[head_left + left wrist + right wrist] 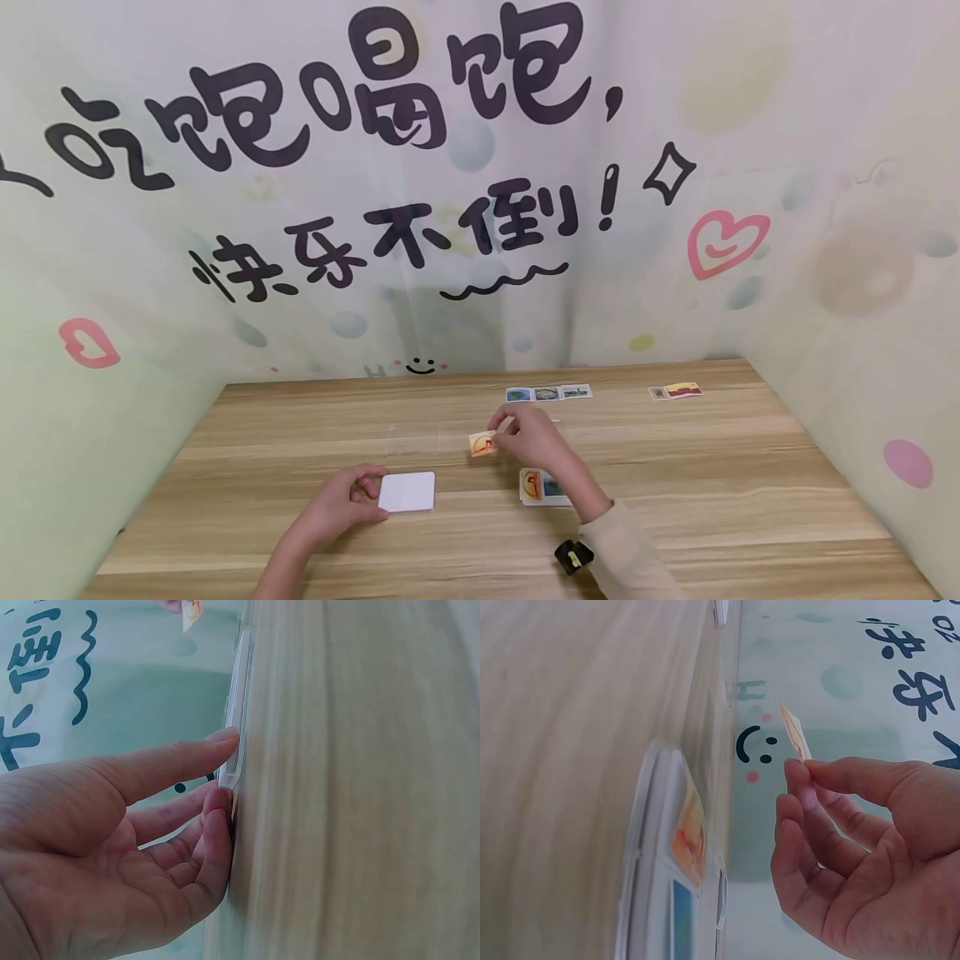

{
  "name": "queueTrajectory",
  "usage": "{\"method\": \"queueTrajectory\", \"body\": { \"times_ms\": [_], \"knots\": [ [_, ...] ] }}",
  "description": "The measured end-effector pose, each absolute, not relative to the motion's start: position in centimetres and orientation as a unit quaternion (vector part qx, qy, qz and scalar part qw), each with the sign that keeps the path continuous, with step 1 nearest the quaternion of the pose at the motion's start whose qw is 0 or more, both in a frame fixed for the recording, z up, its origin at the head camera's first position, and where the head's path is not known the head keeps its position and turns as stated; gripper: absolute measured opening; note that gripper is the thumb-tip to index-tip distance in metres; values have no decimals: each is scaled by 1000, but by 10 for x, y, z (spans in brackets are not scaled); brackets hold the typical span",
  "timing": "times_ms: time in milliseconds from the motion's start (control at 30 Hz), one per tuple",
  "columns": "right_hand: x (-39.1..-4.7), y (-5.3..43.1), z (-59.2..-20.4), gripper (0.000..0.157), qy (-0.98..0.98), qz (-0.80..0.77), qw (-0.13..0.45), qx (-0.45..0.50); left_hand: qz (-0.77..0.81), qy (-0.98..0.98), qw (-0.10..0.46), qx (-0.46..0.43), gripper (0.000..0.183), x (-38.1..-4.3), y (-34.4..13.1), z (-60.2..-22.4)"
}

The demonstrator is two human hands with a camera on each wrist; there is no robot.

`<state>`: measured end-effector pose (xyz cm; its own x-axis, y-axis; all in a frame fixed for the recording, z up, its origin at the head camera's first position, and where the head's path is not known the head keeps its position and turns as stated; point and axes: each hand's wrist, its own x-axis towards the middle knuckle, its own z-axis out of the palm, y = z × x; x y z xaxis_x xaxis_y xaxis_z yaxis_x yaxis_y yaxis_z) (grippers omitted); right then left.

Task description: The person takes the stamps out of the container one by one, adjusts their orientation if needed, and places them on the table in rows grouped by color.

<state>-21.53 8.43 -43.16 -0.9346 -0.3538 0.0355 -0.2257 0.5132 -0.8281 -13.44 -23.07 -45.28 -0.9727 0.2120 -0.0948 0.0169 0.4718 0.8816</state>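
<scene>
The sleeve comes first, with a black gadget at its cuff, both behind the right hand. That hand pinches one stamp by its edge between thumb and forefinger, other fingers loosely bent; the stamp sticks out to the hand's left, raised off the table. So small a grip could let it slip if the fingertips relax, while too hard a pinch could crease what seems to be thin paper.

Just below the right wrist sits a pile, stamps showing on top. A low forearm or the cuff might brush it and slide the upper pieces out of line.

To the left of the right hand, the left hand holds a white pad at its left side, thumb at the near corner, fingers curled at the far one. Uneven pressure there could skew or tip the pad.

Ahead of the left hand lies a clear plastic piece, hard to make out against the wood and so easy to knock. Just beyond the right fingertips runs a row of three stamps, which a stray knuckle could nudge; a pair lies farther to that hand's right, safer from contact.
</scene>
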Motion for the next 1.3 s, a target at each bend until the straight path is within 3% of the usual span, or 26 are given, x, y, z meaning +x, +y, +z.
{"method": "queueTrajectory", "body": {
  "times_ms": [1300],
  "knots": [
    [-220, 115, -425, 7, 870, -471, 68, -127, 507, 855, 95, 61, 55, -135, -230, -453]
  ]
}}
